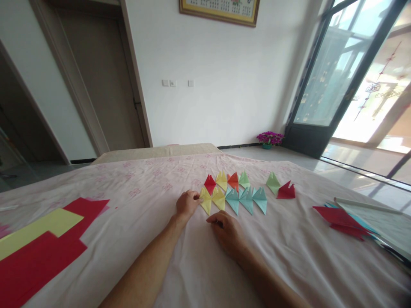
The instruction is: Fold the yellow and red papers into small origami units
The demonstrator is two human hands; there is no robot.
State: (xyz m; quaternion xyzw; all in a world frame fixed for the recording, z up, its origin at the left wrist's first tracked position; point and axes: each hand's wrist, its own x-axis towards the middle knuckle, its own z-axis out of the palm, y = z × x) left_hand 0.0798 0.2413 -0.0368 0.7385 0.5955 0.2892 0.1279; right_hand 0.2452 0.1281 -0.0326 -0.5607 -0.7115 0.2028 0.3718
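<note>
The place looked like a home. A framed picture (220, 8) hung on a white wall (224, 85); to its lower left stood a brown door (102, 77), and below it were wall plates (173, 83). To the picture's right were a glazed door (330, 81) and hanging ornaments (373, 88), and to its lower right bloomed purple flowers (270, 137). A floral cloth (154, 173) (what it covered was hidden) spread below it.

Origami figures (233, 198) lie on the cloth (138, 214), right of paper sheets (41, 261).
</note>
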